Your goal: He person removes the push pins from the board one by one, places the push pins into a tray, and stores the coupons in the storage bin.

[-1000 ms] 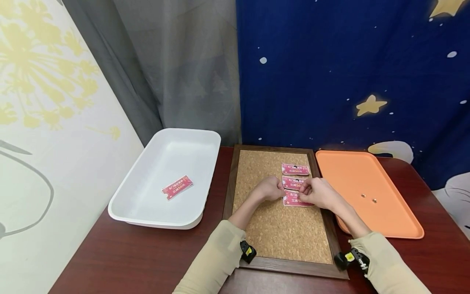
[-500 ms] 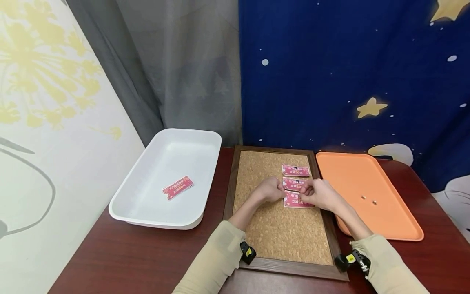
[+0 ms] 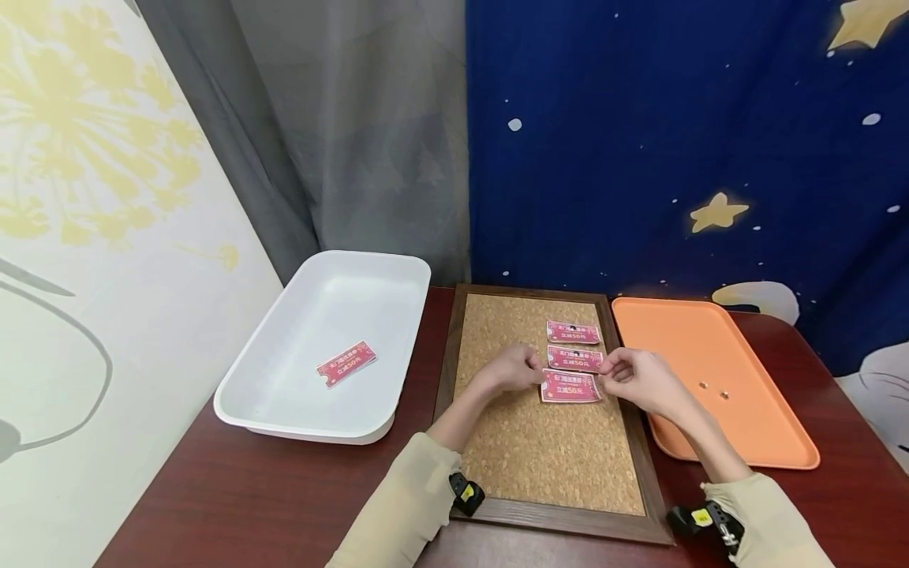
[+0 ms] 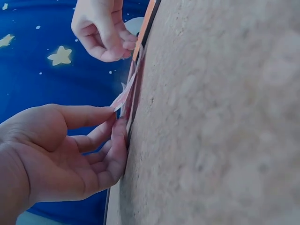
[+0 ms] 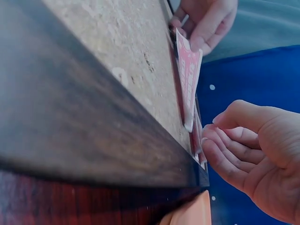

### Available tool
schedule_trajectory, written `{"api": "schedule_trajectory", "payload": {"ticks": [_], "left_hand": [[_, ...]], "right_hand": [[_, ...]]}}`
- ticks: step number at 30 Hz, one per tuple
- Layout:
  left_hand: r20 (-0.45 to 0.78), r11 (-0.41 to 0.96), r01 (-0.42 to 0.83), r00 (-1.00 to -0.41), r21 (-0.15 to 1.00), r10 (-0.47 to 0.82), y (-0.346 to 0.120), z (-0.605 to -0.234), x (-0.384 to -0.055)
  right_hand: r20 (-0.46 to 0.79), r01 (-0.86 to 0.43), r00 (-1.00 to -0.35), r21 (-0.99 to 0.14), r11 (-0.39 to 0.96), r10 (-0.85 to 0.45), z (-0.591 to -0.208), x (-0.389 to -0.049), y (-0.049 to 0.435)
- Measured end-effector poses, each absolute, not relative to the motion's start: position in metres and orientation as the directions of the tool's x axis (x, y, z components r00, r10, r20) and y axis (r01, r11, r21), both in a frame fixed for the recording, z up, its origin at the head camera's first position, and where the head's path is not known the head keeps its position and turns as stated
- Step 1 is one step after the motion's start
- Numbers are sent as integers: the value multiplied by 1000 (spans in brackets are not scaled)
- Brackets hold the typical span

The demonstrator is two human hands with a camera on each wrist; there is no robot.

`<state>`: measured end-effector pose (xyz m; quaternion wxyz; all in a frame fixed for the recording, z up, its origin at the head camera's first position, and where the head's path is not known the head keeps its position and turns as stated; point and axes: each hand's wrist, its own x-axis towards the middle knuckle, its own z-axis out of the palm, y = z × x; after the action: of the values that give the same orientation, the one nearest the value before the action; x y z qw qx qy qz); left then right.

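A pink-and-white paper coupon [image 3: 570, 386] is the lowest of three in a column on the brown-framed cork board [image 3: 547, 450]. My left hand [image 3: 513, 368] pinches its left end; in the left wrist view the coupon [image 4: 124, 97] stands slightly raised from the cork. Just off its right end is my right hand [image 3: 639, 382], loosely curled; in the right wrist view a gap separates the fingertips [image 5: 207, 141] from the coupon, and nothing shows between them. The middle coupon [image 3: 575, 358] and top coupon [image 3: 573, 331] each bear a dark pin near the upper edge.
A white plastic basin [image 3: 234, 410] left of the board contains one more pink coupon [image 3: 346, 364]. To the right, an orange tray [image 3: 682, 339] carries two small shiny pins [image 3: 713, 390]. Grey and blue curtains [image 3: 568, 158] hang behind the dark red table [image 3: 213, 505].
My right hand has let go of the lowest coupon and moved right. The left hand has shifted slightly left with the coupon, which now shows its whole face.
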<state>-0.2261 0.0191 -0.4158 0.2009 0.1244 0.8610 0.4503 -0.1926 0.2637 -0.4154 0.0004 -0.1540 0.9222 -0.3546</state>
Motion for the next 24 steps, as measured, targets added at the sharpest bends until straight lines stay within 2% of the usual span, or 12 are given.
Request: {"api": "schedule_trajectory", "payload": {"ticks": [11,24], "left_hand": [[-125,438,50,-924,898,362,0,-402,-212],[9,449,155,-950,880,311,-39,-386,-206]], "right_hand": [[170,-275,-961,-643,715,-217,-414,-176,285],[277,-305,-947,-628,716,-161,-418,-158,314]]}}
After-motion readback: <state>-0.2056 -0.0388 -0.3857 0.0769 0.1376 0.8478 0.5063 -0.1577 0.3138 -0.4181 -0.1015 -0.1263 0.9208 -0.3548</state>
